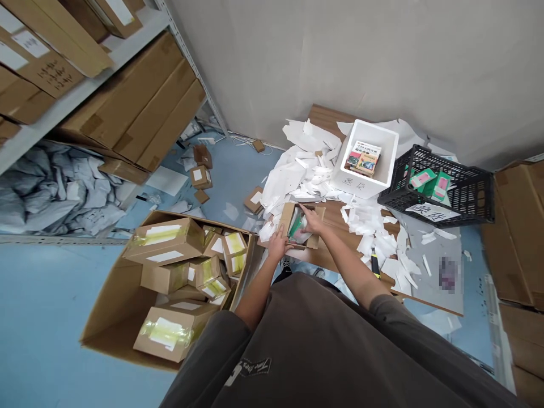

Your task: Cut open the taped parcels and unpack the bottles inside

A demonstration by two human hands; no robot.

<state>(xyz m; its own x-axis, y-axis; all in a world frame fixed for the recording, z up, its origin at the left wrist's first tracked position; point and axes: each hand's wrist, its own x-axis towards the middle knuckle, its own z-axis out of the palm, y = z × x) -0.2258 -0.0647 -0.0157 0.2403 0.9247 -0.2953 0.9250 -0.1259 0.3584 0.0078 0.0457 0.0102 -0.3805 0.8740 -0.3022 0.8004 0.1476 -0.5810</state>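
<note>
A small opened cardboard box (pixel 287 214) sits at the front edge of the wooden table, its flaps folded out. My left hand (pixel 278 242) is closed on the box's near left side. From the right, my right hand (pixel 313 220) reaches into the opening, its fingers curled at a green packet (pixel 294 226) in clear wrap. Part of that packet is hidden by the fingers and the box wall. A yellow and black utility knife (pixel 375 264) lies on the table to the right of my hands.
Torn white paper (pixel 293 170) covers much of the table (pixel 327 122). Behind are a white foam box (pixel 365 184) with books and a black crate (pixel 463 192) with green packs. A large carton (pixel 110 328) of taped boxes stands at left, near shelving (pixel 140 34).
</note>
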